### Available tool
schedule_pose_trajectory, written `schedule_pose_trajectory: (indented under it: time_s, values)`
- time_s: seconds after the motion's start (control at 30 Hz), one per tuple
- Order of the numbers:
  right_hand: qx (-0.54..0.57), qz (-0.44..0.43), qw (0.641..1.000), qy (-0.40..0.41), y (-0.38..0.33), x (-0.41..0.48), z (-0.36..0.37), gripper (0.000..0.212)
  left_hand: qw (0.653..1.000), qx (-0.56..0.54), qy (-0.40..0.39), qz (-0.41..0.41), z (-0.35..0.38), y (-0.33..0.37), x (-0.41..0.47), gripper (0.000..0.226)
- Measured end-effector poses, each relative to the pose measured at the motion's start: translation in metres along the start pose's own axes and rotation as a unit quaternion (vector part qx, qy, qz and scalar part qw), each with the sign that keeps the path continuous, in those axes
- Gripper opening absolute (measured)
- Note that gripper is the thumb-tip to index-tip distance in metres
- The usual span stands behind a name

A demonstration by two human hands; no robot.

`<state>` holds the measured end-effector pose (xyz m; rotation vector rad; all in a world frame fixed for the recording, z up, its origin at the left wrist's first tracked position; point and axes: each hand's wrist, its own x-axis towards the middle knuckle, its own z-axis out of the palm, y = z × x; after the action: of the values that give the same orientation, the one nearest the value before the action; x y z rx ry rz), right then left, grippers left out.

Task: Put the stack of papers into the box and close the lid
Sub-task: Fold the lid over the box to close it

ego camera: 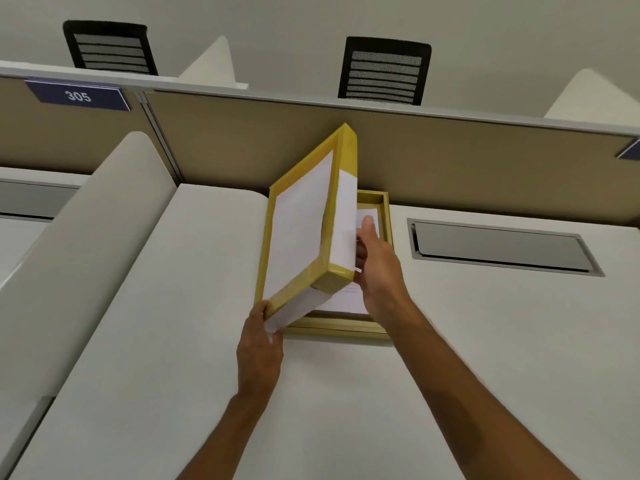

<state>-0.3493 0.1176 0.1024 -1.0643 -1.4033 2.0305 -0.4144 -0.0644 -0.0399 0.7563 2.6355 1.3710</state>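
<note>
A yellow box lid [304, 223] with a white label is held tilted on edge above the desk. My left hand [259, 344] grips its near lower corner. My right hand [375, 268] holds its right side edge, thumb up. Under and behind the lid lies the shallow yellow box base [346, 329] on the desk. White printed papers [369, 220] lie inside the base, mostly hidden by the lid and my right hand.
The white desk [207, 341] has a curved white divider [86, 237] at the left and a tan partition [450, 161] behind. A grey cable hatch [498, 247] sits in the desk at the right. Two black mesh chairs [384, 72] stand beyond.
</note>
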Motion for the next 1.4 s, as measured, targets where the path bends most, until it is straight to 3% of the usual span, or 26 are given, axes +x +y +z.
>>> schedule_pose_trajectory:
  time_s: [0.07, 0.2, 0.37, 0.47, 0.6, 0.7, 0.77, 0.87, 1.0, 1.13, 1.23, 1.33, 1.4]
  values:
    - [0.01, 0.029, 0.999, 0.042, -0.009, 0.002, -0.012, 0.051, 0.998, 0.043, -0.014, 0.044, 0.003, 0.002, 0.001, 0.059]
    - [-0.119, 0.034, 0.985, 0.116, -0.004, 0.009, -0.04, 0.043, 0.986, 0.106, -0.035, 0.121, 0.008, 0.003, 0.009, 0.058]
    - [-0.244, 0.052, 0.95, 0.19, 0.031, 0.013, -0.091, 0.048, 0.979, 0.106, -0.097, 0.142, 0.01, -0.004, 0.012, 0.053]
    - [-0.307, 0.098, 0.929, 0.184, 0.061, 0.019, -0.114, 0.043, 0.974, 0.113, -0.112, 0.162, 0.013, -0.007, 0.013, 0.047]
    - [-0.351, 0.086, 0.915, 0.182, 0.088, 0.028, -0.123, 0.027, 0.964, 0.129, -0.101, 0.209, 0.02, -0.011, 0.011, 0.045]
    - [-0.384, 0.085, 0.903, 0.173, 0.099, 0.035, -0.125, 0.034, 0.963, 0.125, -0.089, 0.222, 0.025, -0.02, 0.01, 0.029]
    - [-0.392, 0.09, 0.899, 0.17, 0.107, 0.038, -0.126, 0.037, 0.968, 0.12, -0.106, 0.195, 0.023, -0.02, 0.01, 0.042]
    - [-0.42, 0.099, 0.885, 0.174, 0.118, 0.041, -0.129, 0.039, 0.963, 0.126, -0.115, 0.211, 0.022, -0.022, 0.012, 0.03]
    - [-0.458, 0.105, 0.862, 0.191, 0.12, 0.045, -0.129, 0.041, 0.968, 0.092, -0.143, 0.184, 0.017, -0.02, 0.027, 0.043]
    - [-0.533, -0.002, 0.837, 0.12, 0.108, 0.065, -0.127, 0.07, 0.979, 0.084, -0.169, 0.07, 0.018, -0.012, 0.067, 0.058]
    - [-0.588, -0.091, 0.803, 0.031, 0.09, 0.09, -0.122, 0.069, 0.961, 0.127, -0.244, 0.035, 0.028, -0.01, 0.107, 0.069]
    - [-0.637, -0.119, 0.761, -0.03, 0.075, 0.114, -0.119, 0.064, 0.935, 0.173, -0.309, 0.028, 0.037, -0.005, 0.138, 0.073]
    - [-0.633, -0.105, 0.766, -0.045, 0.07, 0.125, -0.117, 0.06, 0.924, 0.197, -0.325, 0.029, 0.04, -0.001, 0.152, 0.071]
